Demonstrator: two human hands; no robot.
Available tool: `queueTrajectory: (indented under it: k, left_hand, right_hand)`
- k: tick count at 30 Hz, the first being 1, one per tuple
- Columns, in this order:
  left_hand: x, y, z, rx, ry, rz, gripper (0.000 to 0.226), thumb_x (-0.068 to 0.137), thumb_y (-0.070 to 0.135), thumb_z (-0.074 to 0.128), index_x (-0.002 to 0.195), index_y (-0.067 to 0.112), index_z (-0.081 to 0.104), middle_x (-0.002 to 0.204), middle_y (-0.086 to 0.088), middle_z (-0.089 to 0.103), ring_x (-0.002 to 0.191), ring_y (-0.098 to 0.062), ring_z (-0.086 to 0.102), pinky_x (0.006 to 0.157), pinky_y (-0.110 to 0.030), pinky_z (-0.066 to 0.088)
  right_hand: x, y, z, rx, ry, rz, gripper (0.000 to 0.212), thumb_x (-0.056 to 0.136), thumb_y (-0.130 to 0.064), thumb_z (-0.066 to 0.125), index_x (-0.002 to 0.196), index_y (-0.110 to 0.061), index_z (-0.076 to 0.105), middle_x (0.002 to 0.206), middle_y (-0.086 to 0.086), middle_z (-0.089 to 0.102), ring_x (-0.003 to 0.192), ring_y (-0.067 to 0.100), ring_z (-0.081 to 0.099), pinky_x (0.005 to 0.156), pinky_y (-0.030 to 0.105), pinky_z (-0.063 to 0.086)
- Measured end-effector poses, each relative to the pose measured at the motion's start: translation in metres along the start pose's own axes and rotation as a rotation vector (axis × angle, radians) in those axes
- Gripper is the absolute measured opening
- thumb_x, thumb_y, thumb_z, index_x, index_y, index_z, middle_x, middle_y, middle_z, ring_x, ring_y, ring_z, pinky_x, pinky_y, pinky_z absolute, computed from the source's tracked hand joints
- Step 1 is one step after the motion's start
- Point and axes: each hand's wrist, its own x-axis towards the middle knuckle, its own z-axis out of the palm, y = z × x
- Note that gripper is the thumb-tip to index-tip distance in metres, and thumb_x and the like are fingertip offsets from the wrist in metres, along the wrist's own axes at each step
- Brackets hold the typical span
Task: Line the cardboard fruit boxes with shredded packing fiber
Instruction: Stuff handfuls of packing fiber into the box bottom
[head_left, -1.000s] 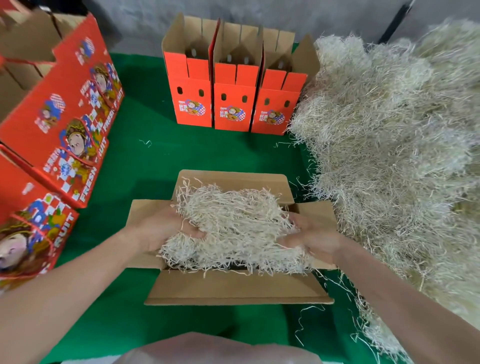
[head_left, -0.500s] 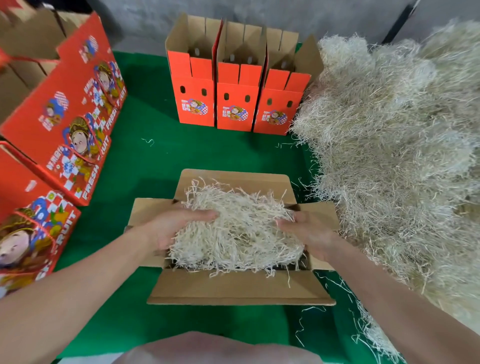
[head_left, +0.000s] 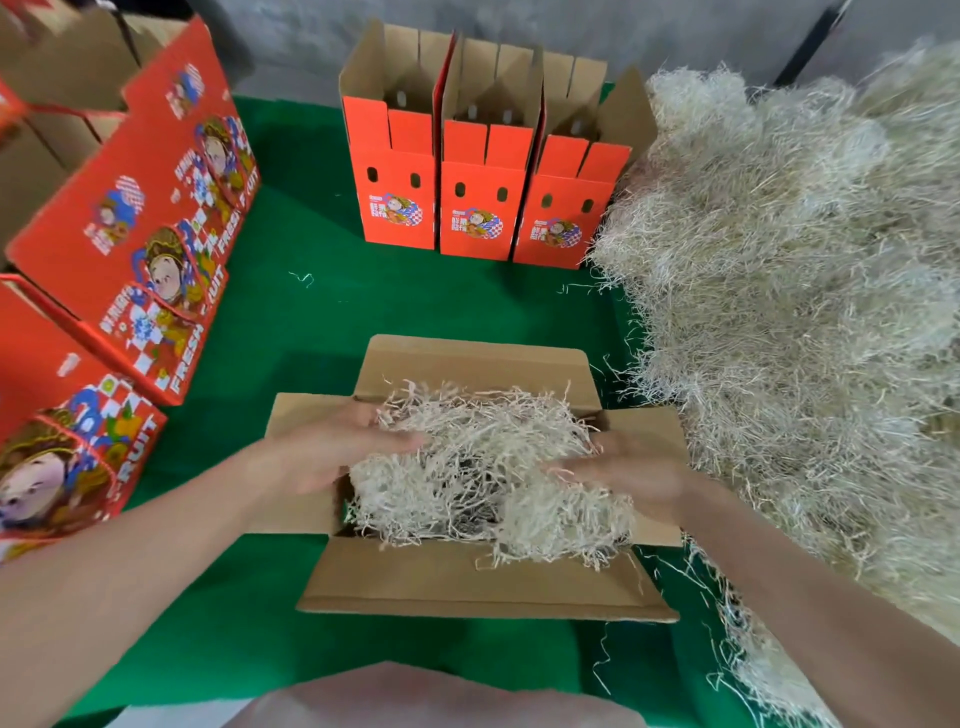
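Observation:
An open cardboard fruit box (head_left: 483, 584) lies in front of me on the green cloth, its four flaps folded outward. A wad of pale shredded packing fiber (head_left: 483, 467) fills its inside and spills over the near edge. My left hand (head_left: 332, 452) presses on the fiber's left side with fingers extended. My right hand (head_left: 631, 467) presses on the fiber's right side, fingers stretched toward the middle. Both hands are blurred by motion.
A large heap of loose fiber (head_left: 800, 312) covers the right side. Three upright orange boxes (head_left: 483, 208) with open tops stand at the back. Printed orange fruit boxes (head_left: 145, 218) are stacked on the left. Stray strands lie on the green cloth (head_left: 322, 312).
The hands went from gripping the wad's sides to lying flatter on top of it. The fiber has sunk lower and spread wider inside the box.

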Motion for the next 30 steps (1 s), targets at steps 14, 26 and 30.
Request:
queueTrajectory:
  k: [14, 26, 30]
  left_hand:
    - [0.015, -0.005, 0.038, 0.331, -0.138, -0.043, 0.113, 0.063, 0.041, 0.083, 0.149, 0.024, 0.012, 0.15, 0.006, 0.025, 0.137, -0.015, 0.024, 0.108, -0.034, 0.027]
    - [0.072, -0.021, 0.038, 0.922, 0.033, -0.053, 0.068, 0.094, 0.039, 0.049, 0.141, -0.001, 0.022, 0.077, 0.001, 0.051, 0.053, -0.004, 0.043, 0.036, -0.015, 0.03]
    - [0.084, -0.021, 0.044, 1.152, -0.06, -0.149, 0.031, 0.096, 0.008, 0.037, 0.12, -0.002, 0.054, 0.068, 0.001, 0.041, 0.051, -0.008, 0.035, 0.041, -0.019, 0.027]
  right_hand:
    - [0.052, -0.029, 0.062, -0.397, -0.097, 0.049, 0.07, 0.089, -0.023, 0.06, 0.145, -0.005, 0.02, 0.145, 0.006, 0.032, 0.124, 0.019, 0.037, 0.099, 0.028, 0.033]
    - [0.094, -0.015, 0.053, -1.051, -0.168, 0.095, 0.024, 0.099, -0.019, 0.038, 0.093, -0.002, 0.053, 0.07, 0.002, 0.046, 0.053, 0.012, 0.041, 0.045, 0.023, 0.033]
    - [0.111, -0.006, 0.059, -1.173, -0.268, 0.15, 0.025, 0.096, -0.001, 0.037, 0.117, 0.002, 0.052, 0.084, 0.008, 0.053, 0.062, 0.014, 0.041, 0.054, 0.023, 0.035]
